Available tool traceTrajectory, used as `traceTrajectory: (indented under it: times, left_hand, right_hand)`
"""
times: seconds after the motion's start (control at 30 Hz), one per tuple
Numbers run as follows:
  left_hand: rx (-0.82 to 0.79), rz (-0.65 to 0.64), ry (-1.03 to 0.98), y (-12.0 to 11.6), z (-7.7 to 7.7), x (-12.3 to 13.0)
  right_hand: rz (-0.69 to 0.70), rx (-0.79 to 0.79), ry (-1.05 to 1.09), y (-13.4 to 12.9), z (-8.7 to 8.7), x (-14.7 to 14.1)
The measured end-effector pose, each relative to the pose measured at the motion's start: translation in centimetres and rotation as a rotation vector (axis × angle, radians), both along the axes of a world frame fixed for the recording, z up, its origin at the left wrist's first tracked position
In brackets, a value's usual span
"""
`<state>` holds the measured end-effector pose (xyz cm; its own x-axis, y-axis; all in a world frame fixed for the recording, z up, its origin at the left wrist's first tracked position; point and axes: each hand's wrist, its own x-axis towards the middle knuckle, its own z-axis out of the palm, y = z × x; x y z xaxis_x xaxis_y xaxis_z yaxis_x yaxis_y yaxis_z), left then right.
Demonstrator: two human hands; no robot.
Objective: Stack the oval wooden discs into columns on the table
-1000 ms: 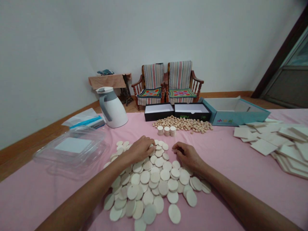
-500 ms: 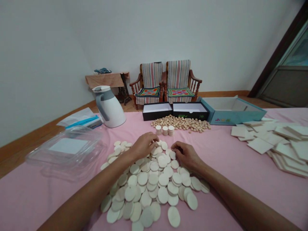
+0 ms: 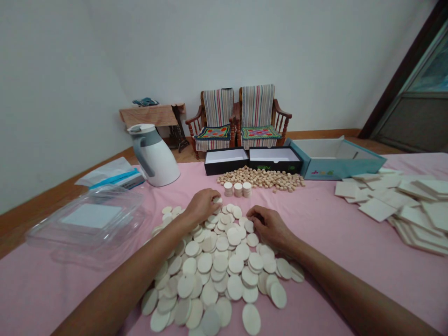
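Pale round wooden discs [image 3: 220, 261] lie in a wide loose heap in front of me. My left hand [image 3: 202, 204] is at the heap's far edge, thumb and fingers pinching one wooden disc [image 3: 217, 200]. Just beyond it stand three short stacks of wooden discs [image 3: 238, 189] in a row. On the heap's right side rests my right hand [image 3: 271, 225], its fingers curled in beside the outer discs. Whatever its fingertips may hold is hidden.
Behind the stacks are many small wooden pieces [image 3: 262, 179], two black boxes [image 3: 275, 164] and a blue box [image 3: 345, 169]. Square wooden boards [image 3: 395, 200] lie right. A clear plastic container [image 3: 87, 233], a blue-white packet [image 3: 117, 179] and a white-grey jug [image 3: 159, 161] occupy the left.
My left hand has lifted from the heap and moved slightly left and away from me, with a disc now visible in its fingers. My right hand stays nearly still. The view has shifted slightly.
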<state>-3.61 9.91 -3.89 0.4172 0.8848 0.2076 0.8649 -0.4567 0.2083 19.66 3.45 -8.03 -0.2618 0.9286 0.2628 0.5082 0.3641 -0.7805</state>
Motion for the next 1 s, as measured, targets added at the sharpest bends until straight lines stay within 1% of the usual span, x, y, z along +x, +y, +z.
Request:
traceTrajectory:
  times: [0.1, 0.2, 0.33, 0.43, 0.53, 0.63, 0.77, 0.83, 0.9, 1.0]
  left_hand:
    - [0.024, 0.081, 0.025, 1.9, 0.0, 0.2]
    - [0.034, 0.126, 0.049, 3.4, -0.4, 0.7]
    - [0.030, 0.167, 0.059, 4.1, -1.1, 1.5]
    - [0.010, 0.163, 0.057, 4.1, -1.2, 1.5]
    - [-0.018, 0.139, 0.047, 3.8, -0.6, 0.9]
    - [-0.053, 0.092, 0.038, 2.9, 0.6, -0.1]
    - [-0.207, -0.097, 0.062, 0.8, 2.0, -1.3]
    - [-0.248, -0.142, 0.073, -0.1, 2.1, -1.4]
    - [-0.241, -0.137, 0.076, -0.6, 1.9, -1.3]
    - [-0.213, -0.115, 0.080, -0.8, 1.6, -0.8]
  right_hand:
    - [-0.003, -0.005, -0.001, 0.0, 0.0, 0.0]
    - [-0.007, -0.011, -0.007, 0.0, 0.0, 0.0]
    - [-0.010, -0.023, -0.016, -0.1, 0.4, -0.1]
    - [-0.010, -0.020, -0.019, -0.2, 0.7, -0.1]
    - [-0.014, -0.018, -0.025, -0.3, 0.8, -0.1]
    - [-0.012, -0.009, -0.018, -0.2, 0.4, -0.1]
    - [-0.006, -0.003, -0.016, -0.1, 0.2, 0.0]
    - [-0.002, -0.002, -0.021, -0.1, 0.2, 0.0]
    - [0.002, -0.003, -0.027, -0.1, 0.3, 0.0]
    - [-0.001, -0.002, -0.033, -0.1, 0.4, 0.0]
